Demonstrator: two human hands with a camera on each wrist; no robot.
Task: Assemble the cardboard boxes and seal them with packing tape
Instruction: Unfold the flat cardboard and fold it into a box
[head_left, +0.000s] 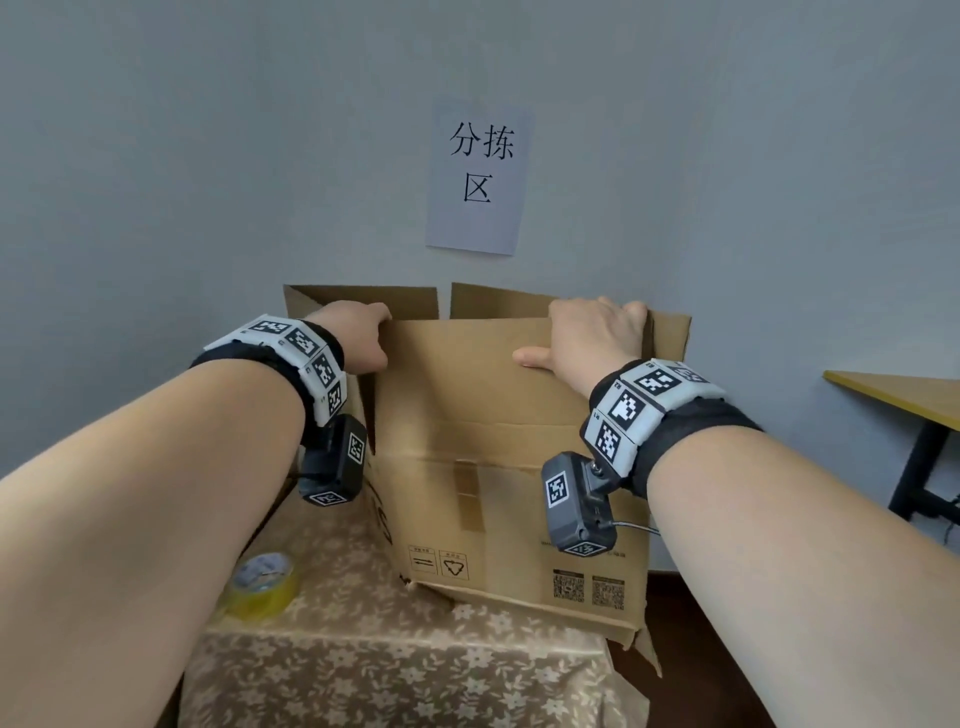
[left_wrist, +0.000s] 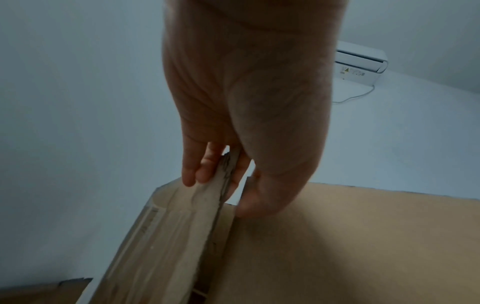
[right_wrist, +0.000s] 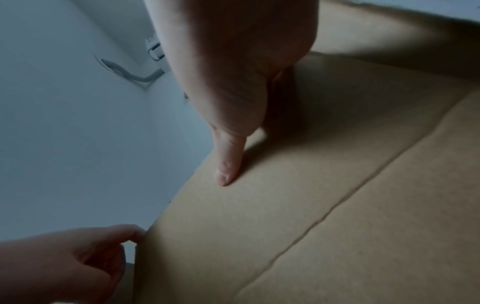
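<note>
Cardboard box (head_left: 511, 467), matte brown and creased, stands upright on the floral-clothed worktop (head_left: 405, 670). Left hand (head_left: 358, 338) fingers (left_wrist: 193, 166) pinch its top-left flap corner; right hand (head_left: 587, 332) curls over the top edge, thumb flat on the panel. Tape roll (head_left: 262, 584) sits beside it.

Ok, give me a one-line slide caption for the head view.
Both hands grip the cardboard box's top flap; tape roll waits nearby.
</note>
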